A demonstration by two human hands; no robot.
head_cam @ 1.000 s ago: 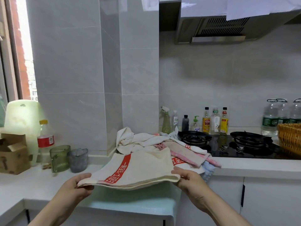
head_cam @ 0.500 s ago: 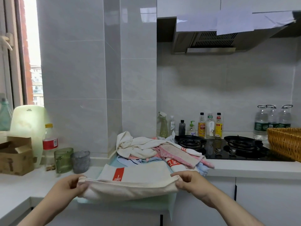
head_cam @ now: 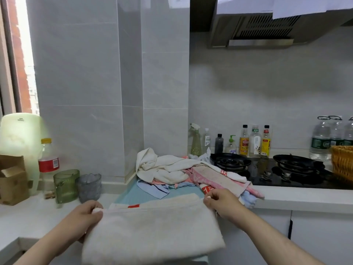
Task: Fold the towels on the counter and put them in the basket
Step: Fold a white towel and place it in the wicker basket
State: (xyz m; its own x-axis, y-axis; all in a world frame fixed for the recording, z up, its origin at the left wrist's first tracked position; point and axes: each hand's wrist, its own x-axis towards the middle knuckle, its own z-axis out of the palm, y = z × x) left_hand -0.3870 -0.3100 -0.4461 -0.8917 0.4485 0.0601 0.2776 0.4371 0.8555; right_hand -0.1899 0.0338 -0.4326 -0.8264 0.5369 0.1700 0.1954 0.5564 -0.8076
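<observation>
A person stands at a white kitchen counter (head_cam: 298, 198) holding a cream terry towel (head_cam: 152, 232), folded over on itself, at the counter's front edge. The left hand (head_cam: 84, 217) grips the towel's left corner, fingers curled round the fold with the thumb on top. The right hand (head_cam: 222, 204) pinches the right corner between thumb and fingertips. A red printed patch (head_cam: 133, 205) peeks out from the towel's rear layer, which lies over a pale blue mat (head_cam: 128, 194). Whether the near half rests on the counter or hangs past its edge cannot be told.

Just behind the towel sits a loose heap of unfolded towels (head_cam: 172, 169) in white, pink and light blue, touching the grey tiled corner pillar (head_cam: 133, 92) and spilling towards a black glass gas hob (head_cam: 267, 176). The woven wicker basket (head_cam: 342, 163) stands at the far right edge of view, beyond the hob and well apart from both hands.

On the left, a ribbed green glass cup (head_cam: 65, 185) and a grey glass cup (head_cam: 88, 187) stand side by side, near a clear plastic bottle with a red label (head_cam: 47, 163) and a brown cardboard box (head_cam: 12, 180). A row of sauce and cleaning bottles (head_cam: 248, 140) lines the wall behind the hob, with large clear water bottles (head_cam: 321, 139) beside the basket.
</observation>
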